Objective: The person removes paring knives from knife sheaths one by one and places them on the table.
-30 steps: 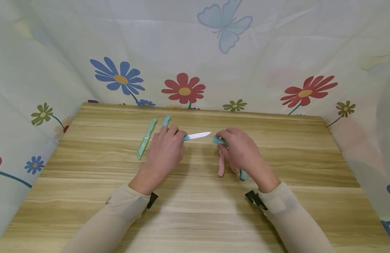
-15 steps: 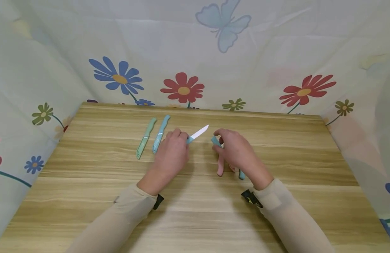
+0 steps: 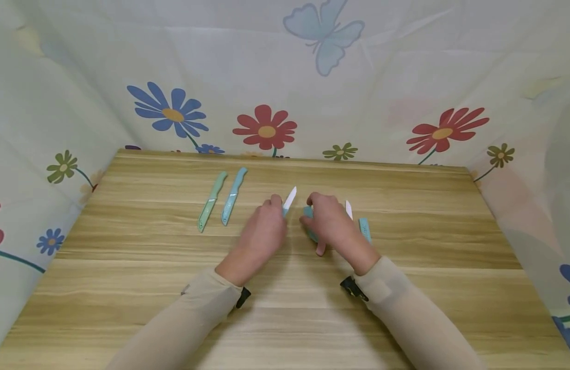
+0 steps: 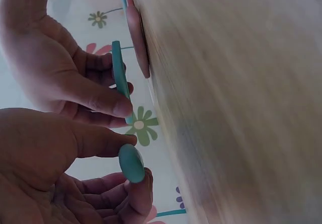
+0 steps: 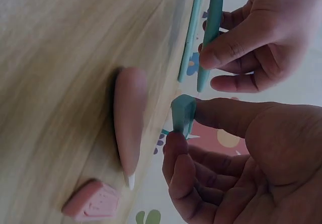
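Note:
My left hand [image 3: 262, 230] grips a small knife [image 3: 289, 200] by its blue-green handle, the white blade bare and aimed away from me. Facing it, my right hand [image 3: 333, 221] pinches a blue-green knife sheath [image 5: 182, 114] between thumb and fingers. A narrow gap separates blade and sheath in the head view. Both are held above the table, as the left wrist view shows. Below my right hand lies a pink-handled knife [image 5: 130, 118] with a white blade, partly hidden in the head view. Near it is a pink sheath [image 5: 95, 200].
Left of my hands, a green sheathed knife [image 3: 212, 202] and a blue sheathed knife [image 3: 234, 196] lie side by side on the wooden table [image 3: 285, 318]. A blue sheath-like piece [image 3: 365, 229] shows beside my right wrist. Flowered cloth [image 3: 382, 92] hangs behind the table.
My left hand has moved right and towards me, turning the blade from sideways to pointing away. My right hand shifted left with the sheath, uncovering the white blade and blue piece beneath.

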### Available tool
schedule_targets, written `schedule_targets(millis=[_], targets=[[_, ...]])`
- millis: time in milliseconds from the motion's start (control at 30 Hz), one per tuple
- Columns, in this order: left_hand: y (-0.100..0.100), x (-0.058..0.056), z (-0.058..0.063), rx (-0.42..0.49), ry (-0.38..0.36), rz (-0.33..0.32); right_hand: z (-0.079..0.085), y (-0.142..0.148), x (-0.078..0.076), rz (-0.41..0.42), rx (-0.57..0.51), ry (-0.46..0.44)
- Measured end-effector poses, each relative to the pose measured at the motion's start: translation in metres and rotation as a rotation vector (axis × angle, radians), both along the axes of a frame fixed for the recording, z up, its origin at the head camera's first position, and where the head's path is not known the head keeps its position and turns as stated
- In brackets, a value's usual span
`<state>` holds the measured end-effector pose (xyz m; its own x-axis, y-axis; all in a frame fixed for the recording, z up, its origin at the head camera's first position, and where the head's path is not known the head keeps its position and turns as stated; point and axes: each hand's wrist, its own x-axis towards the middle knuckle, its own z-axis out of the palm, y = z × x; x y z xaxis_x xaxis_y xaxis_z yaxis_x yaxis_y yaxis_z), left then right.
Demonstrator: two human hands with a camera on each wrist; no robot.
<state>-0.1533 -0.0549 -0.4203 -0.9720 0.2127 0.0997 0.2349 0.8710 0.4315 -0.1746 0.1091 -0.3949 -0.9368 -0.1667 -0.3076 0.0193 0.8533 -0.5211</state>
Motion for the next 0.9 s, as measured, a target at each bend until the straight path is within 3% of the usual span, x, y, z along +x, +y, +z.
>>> schedule_targets(millis=[500,733,900], targets=[[0.017,-0.001,-0.006,-0.018,-0.066,-0.028,-0.006,-0.016,-0.006,-0.036,0.073,-0.068],[0.022,0.000,-0.007,-0.007,-0.090,-0.037,-0.009,-0.021,-0.006,-0.021,0.189,-0.025],[0.023,-0.001,-0.006,-0.001,-0.105,-0.044,-0.011,-0.022,-0.005,-0.015,0.204,-0.002]])
